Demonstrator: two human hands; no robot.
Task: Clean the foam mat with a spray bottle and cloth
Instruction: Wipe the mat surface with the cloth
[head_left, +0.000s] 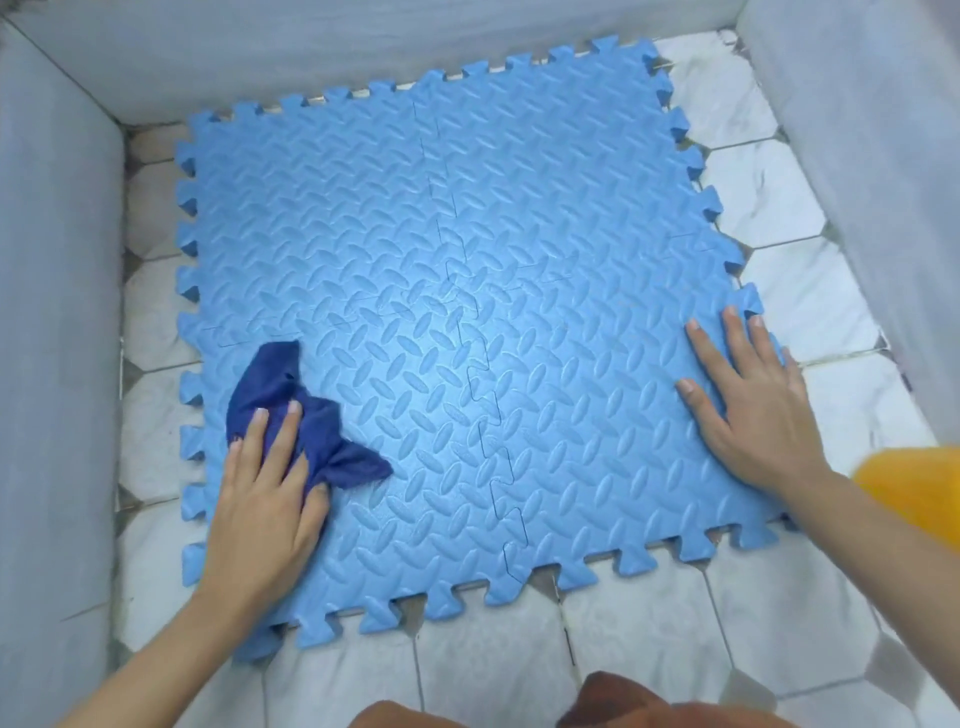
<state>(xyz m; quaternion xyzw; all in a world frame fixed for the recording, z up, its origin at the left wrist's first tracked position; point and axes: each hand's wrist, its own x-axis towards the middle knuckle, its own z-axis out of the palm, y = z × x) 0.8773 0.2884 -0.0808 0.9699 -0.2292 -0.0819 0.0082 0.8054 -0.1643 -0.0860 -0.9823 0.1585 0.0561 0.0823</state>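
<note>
A light blue foam mat (457, 249) made of interlocking tiles lies flat on the tiled floor. A crumpled dark blue cloth (280, 384) rests on the mat's near left part. My left hand (260, 499) presses down on the cloth, fingers laid over it. Flat on the mat's right edge lies my right hand (748, 400), fingers spread and holding nothing. No spray bottle is in view.
White marbled floor tiles (779, 192) surround the mat. Grey walls (57, 312) close in on the left, back and right. An orange object (914, 488) shows at the right edge. My knees (613, 701) are at the bottom edge.
</note>
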